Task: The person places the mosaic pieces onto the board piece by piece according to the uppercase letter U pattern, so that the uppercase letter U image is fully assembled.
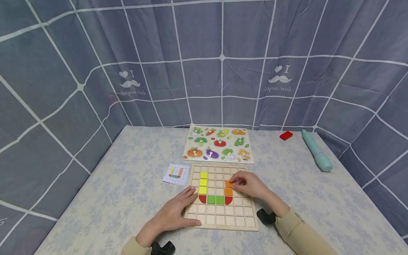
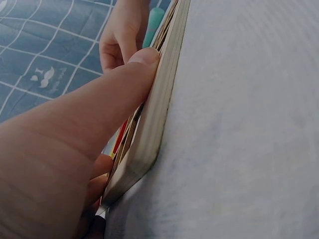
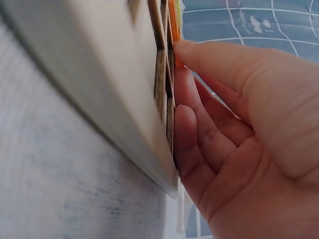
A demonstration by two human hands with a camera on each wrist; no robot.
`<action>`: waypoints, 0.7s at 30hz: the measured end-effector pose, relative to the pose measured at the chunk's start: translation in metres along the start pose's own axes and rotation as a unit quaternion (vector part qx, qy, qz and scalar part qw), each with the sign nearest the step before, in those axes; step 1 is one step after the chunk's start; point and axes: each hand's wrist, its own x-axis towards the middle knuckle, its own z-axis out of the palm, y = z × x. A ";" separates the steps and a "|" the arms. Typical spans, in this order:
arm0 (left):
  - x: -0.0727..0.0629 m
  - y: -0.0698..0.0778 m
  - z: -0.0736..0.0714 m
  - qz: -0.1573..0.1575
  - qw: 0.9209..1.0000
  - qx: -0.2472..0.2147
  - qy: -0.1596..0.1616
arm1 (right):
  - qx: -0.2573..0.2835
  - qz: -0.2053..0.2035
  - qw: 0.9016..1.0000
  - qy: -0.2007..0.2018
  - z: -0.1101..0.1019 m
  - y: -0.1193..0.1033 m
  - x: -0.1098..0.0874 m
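Note:
A wooden grid board (image 1: 223,227) lies flat in the head view. It bears a U of tiles: yellow squares (image 1: 203,182) on the left, green squares (image 1: 215,200) and red rounded corners (image 1: 228,200) below, and an orange square (image 1: 228,192) on the right. My left hand (image 1: 175,212) rests at the board's left edge, fingers spread; its thumb (image 2: 144,56) lies on the near rim in the left wrist view. Just above that orange square, my right hand (image 1: 250,184) pinches another orange tile (image 1: 228,183) with curled fingers. Its fingertips partly cover the tile.
Left of the board lies a pattern card (image 1: 176,174) with a similar U. Behind it is a vegetable puzzle board (image 1: 218,144). A red piece (image 1: 285,135) and a teal cylinder (image 1: 316,150) lie at the back right. A grid-patterned curtain (image 1: 204,78) surrounds the table.

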 end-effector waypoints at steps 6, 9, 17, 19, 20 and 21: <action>0.000 0.002 -0.001 -0.008 1.000 0.002 -0.003 | 0.003 0.003 1.000 -0.005 0.000 -0.001 0.000; 0.000 0.002 0.000 -0.011 1.000 0.001 -0.003 | 0.004 0.004 1.000 -0.007 0.000 0.000 -0.001; 0.000 0.002 -0.001 -0.013 1.000 -0.002 -0.004 | 0.031 0.014 0.999 -0.023 -0.013 -0.005 -0.008; -0.001 0.001 -0.001 -0.012 1.000 -0.005 -0.004 | 0.042 0.018 0.999 -0.027 -0.019 -0.007 -0.010; -0.001 0.001 -0.001 -0.011 1.000 -0.005 -0.005 | 0.045 0.022 0.998 -0.027 -0.022 -0.009 -0.012; -0.001 0.001 -0.001 -0.010 1.000 -0.006 -0.005 | 0.048 0.027 0.998 -0.027 -0.026 -0.010 -0.013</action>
